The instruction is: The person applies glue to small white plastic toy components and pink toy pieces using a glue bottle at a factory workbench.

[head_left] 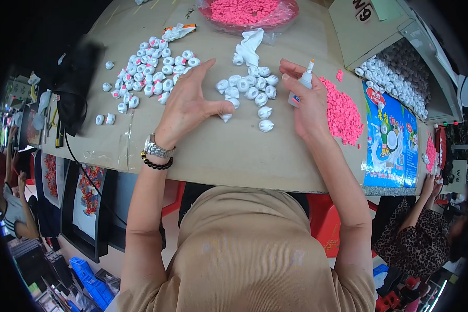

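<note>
My right hand is closed around a small white squeeze bottle, its narrow nozzle with an orange tip pointing up. My left hand is open, fingers and thumb curved apart over the table. The thumb is beside a cluster of small white rounded pieces, and one white piece lies just below its tip; I cannot tell if they touch. Left of this hand spreads a larger group of white pieces with pink spots. A heap of small pink pieces lies right of my right hand.
A pink-filled red basin stands at the far edge. A crumpled white cloth lies nearer. At right are an open box of white pieces and a blue printed sheet. Black trays sit lower left. People work at both sides.
</note>
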`<state>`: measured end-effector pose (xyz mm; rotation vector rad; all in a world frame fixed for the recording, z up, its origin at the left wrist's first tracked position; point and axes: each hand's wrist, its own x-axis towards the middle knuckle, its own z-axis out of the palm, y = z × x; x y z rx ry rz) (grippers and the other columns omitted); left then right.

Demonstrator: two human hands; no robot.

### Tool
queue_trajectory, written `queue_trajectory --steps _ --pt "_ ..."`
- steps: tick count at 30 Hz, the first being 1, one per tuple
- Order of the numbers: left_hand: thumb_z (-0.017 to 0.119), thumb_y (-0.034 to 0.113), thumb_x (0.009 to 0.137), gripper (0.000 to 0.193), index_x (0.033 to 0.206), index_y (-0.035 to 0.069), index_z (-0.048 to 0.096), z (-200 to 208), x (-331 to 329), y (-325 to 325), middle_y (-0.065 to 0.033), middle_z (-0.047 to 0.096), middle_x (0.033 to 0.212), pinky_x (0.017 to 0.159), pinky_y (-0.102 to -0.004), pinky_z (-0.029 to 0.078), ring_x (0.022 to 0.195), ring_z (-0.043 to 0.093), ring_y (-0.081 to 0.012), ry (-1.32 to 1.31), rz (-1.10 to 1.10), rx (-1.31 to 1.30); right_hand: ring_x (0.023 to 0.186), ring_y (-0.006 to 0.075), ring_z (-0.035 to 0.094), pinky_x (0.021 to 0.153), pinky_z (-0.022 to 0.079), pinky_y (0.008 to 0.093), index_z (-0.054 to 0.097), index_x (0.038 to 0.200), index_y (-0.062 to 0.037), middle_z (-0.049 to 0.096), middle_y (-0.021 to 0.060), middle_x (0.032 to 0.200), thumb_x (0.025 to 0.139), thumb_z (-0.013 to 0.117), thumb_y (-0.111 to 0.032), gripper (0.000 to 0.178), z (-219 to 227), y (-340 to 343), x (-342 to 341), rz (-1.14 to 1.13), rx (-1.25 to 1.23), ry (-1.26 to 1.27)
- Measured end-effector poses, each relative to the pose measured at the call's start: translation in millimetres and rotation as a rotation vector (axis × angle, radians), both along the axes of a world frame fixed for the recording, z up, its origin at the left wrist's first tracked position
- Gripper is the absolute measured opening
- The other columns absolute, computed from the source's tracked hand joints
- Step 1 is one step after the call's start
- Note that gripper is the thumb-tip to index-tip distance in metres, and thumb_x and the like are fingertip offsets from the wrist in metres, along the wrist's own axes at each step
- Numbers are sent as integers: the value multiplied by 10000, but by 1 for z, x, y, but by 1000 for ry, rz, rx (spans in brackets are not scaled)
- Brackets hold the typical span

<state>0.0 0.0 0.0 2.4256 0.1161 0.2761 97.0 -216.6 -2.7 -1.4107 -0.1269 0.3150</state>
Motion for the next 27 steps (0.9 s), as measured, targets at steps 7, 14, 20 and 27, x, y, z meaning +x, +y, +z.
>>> queue_trajectory --steps 7,14,20,27 --pt "819 288 637 520 992 11 560 9 -28 -4 -127 551 862 686 -390 448 789 558 -291 -282 102 -5 1190 231 515 1034 344 361 599 1161 10 579 129 1247 800 641 -34 365 14 6 -13 27 97 -101" --pt "680 188 788 318 955 29 462 -15 -53 -46 -169 565 900 728 -447 466 871 555 -364 -75 56 -3 1236 255 485 1075 357 371 475 1282 63 498 184 1332 887 558 -78 428 14 -32 -35 45 48 -244" --pt "614 143 835 234 938 1 458 -19 -62 -59 -173 556 898 708 -447 469 880 566 -345 -70 96 164 1159 250 532 1016 400 389 507 1213 55 550 180 1215 888 563 -78 356 13 -43 -43 91 123 -204" --pt "594 162 867 180 953 38 496 12 -55 -65 -76 544 795 541 -325 443 601 538 -202 -212 2 -650 778 137 553 630 512 275 560 1143 20 536 100 974 847 627 -80 319 1 -52 -53 120 5 -181"
